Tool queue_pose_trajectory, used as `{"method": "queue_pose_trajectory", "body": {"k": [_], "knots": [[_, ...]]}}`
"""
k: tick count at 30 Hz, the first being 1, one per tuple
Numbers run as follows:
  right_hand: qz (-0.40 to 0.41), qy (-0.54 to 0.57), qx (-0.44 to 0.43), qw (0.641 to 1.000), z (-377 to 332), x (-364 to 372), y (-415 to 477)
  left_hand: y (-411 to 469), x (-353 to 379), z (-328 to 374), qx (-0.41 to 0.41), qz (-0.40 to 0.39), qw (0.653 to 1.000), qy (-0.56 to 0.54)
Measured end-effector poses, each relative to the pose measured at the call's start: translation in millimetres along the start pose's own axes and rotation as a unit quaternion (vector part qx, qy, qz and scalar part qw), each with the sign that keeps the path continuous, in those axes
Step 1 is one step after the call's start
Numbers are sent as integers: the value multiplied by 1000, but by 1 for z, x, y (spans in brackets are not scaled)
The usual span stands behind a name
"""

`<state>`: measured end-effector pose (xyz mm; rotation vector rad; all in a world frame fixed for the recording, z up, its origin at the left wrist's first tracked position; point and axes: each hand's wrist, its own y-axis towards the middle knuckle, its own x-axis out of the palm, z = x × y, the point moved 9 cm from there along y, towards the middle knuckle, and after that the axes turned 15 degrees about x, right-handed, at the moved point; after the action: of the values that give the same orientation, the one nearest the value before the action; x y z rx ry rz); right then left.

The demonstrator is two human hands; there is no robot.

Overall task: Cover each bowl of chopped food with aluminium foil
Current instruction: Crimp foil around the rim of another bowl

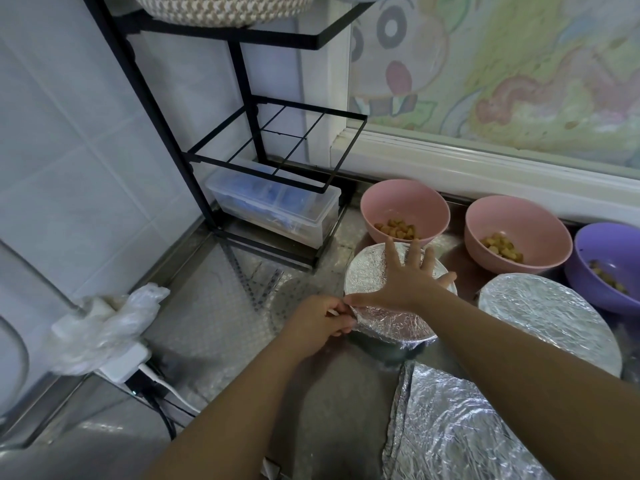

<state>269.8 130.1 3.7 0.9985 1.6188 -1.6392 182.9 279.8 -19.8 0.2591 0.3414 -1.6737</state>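
Head view: I've got R hand (403, 278) flat, fingers spread, on the foil-covered bowl (391, 327), w/ L hand (318, 320) pinching foil edge (362, 318) just left of R thumb.

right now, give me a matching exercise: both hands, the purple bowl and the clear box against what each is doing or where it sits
1 left hand
2 right hand
3 purple bowl
4 clear box

a under the black rack
b uncovered, food showing
c spread flat on the foil
d pinching the foil's edge

Pairs: 1-d, 2-c, 3-b, 4-a
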Motion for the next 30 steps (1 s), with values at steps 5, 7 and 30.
{"method": "queue_pose_trajectory", "body": {"k": [5, 7, 30], "knots": [[-4, 1, 5, 1000, 1, 1, -1, -5, 8, -13, -81, 9, 983, -164], [-2, 1, 5, 1000, 0, 1, -1, -6, 11, -19, -112, 10, 973, -203], [2, 9, 8, 1000, 2, 2, -1, -33, 82, -20, -255, 477, 684, -490]]}}
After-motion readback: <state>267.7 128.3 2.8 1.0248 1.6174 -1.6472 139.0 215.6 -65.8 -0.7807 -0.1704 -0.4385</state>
